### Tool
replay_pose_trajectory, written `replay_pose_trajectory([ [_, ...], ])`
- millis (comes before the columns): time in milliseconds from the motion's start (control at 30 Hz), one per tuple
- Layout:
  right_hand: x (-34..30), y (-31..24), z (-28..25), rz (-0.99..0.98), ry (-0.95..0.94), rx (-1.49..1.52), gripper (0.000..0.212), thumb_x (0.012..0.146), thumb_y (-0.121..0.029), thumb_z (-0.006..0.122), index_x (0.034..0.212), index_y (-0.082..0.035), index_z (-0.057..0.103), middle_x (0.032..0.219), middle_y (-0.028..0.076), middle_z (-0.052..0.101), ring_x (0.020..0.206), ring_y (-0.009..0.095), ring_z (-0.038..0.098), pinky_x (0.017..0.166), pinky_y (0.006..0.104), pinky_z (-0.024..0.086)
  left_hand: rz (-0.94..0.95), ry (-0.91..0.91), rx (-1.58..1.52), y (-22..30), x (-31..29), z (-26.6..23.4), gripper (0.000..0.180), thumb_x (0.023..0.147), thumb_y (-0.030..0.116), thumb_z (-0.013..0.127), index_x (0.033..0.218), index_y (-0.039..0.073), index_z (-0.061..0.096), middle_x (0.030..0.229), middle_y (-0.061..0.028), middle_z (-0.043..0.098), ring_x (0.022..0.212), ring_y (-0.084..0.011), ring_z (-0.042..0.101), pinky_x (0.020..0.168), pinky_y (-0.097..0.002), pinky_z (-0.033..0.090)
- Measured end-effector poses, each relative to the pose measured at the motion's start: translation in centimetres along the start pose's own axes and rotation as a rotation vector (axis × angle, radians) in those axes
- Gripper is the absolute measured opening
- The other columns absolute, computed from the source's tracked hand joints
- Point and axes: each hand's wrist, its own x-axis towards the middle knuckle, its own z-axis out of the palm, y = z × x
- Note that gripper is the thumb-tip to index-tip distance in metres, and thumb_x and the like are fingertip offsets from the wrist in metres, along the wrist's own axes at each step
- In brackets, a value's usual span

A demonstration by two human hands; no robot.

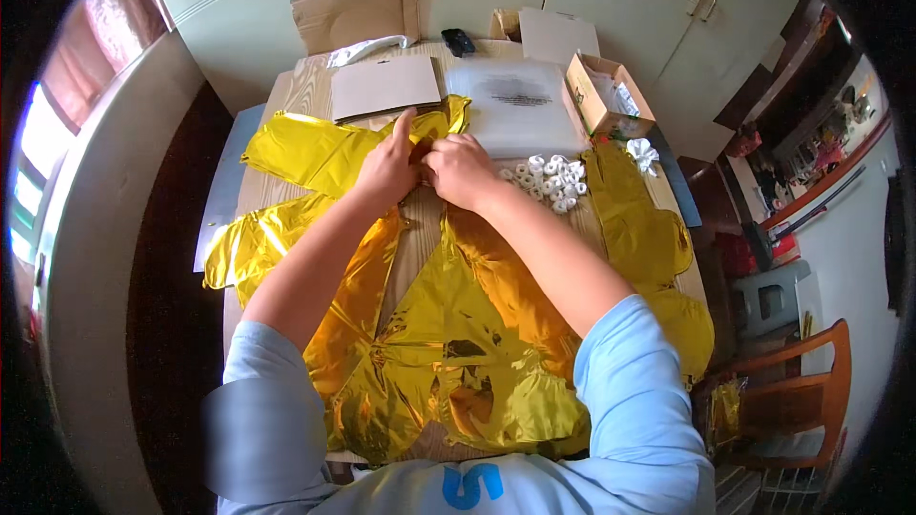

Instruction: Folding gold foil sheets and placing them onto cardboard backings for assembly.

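My left hand [386, 167] and my right hand [460, 170] meet above the middle of the table. Both have curled fingers pinching the gathered edge of a flat gold foil balloon [310, 151], which stretches off to the left. The left thumb points up and away from me. What lies right between the fingertips is partly hidden by the hands. More limp gold foil balloons [429, 315] spread beneath my forearms, creased and shiny, some reflecting orange. Beside my right hand lies a loose heap of small white rolls [549, 179].
Behind my hands are grey-white card sheets [386, 86] and a stack of clear plastic bags [506, 114]. An open cardboard box [609, 100] holds packets at the back right, near a crumpled white piece [642, 155]. More gold foil [630, 219] covers the right edge. A wooden chair [792, 391] stands right.
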Motion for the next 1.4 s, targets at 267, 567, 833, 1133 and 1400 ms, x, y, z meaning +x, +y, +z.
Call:
replay_pose_trajectory([
  [267, -0.2, 0.5, 1.4, 0.093, -0.163, -0.097, 0.033, 0.09, -0.029, 0.063, 0.116, -0.009, 0.069, 0.117, 0.014, 0.066, 0.113, 0.032, 0.058, 0.102, 0.045, 0.043, -0.249, 0.067, 0.024, -3.6, 3.4, -4.7, 0.025, 0.089, 0.021, 0.058, 0.094, -0.001, 0.069, 0.09, -0.0267, 0.069, 0.087, -0.0445, 0.067, 0.08, -0.0498, 0.054],
  [567, 4.0, 0.6, 1.8, 0.265, -0.09, -0.212, 0.069, 0.088, -0.059, 0.058, 0.139, -0.012, 0.055, 0.144, 0.017, 0.051, 0.138, 0.036, 0.041, 0.114, 0.0498, 0.03, -0.011, 0.089, 0.309, -1.8, 4.8, -6.9, 0.019, 0.097, 0.018, 0.052, 0.114, 0.008, 0.056, 0.096, -0.026, 0.065, 0.092, -0.0472, 0.063, 0.077, -0.0533, 0.049],
  [833, 4.8, 0.7, 0.8, 0.39, -0.44, -0.133, 0.083, 0.088, -0.065, 0.055, 0.152, -0.015, 0.039, 0.156, 0.021, 0.035, 0.147, 0.039, 0.027, 0.118, 0.0559, 0.021, -0.168, 0.514, 0.445, -7.6, 9.5, -18.7, 0.025, 0.1, 0.03, 0.047, 0.109, 0.01, 0.058, 0.093, -0.0219, 0.069, 0.087, -0.0442, 0.066, 0.075, -0.0527, 0.054],
  [1133, 5.4, -1.5, -0.3, 0.294, -0.34, -0.107, 0.087, 0.085, -0.065, 0.059, 0.15, -0.011, 0.038, 0.152, 0.022, 0.039, 0.143, 0.038, 0.034, 0.116, 0.0547, 0.027, 0.212, 0.923, 1.015, -8.0, 5.8, -39.6, 0.032, 0.102, 0.026, 0.053, 0.131, 0.012, 0.058, 0.116, -0.0138, 0.069, 0.094, -0.0265, 0.07, 0.077, -0.0398, 0.059],
  [1400, 2.8, -7.2, -18.0, -0.308, 0.875, 0.195, 0.083, 0.073, -0.035, 0.086, 0.141, -0.008, 0.046, 0.139, 0.02, 0.051, 0.131, 0.037, 0.047, 0.112, 0.048, 0.034, 0.545, 0.495, 0.363, 6.7, -1.4, -25.2, 0.018, 0.092, 0.007, 0.061, 0.111, 0.006, 0.063, 0.101, -0.0148, 0.068, 0.088, -0.0377, 0.067, 0.073, -0.0433, 0.056],
])
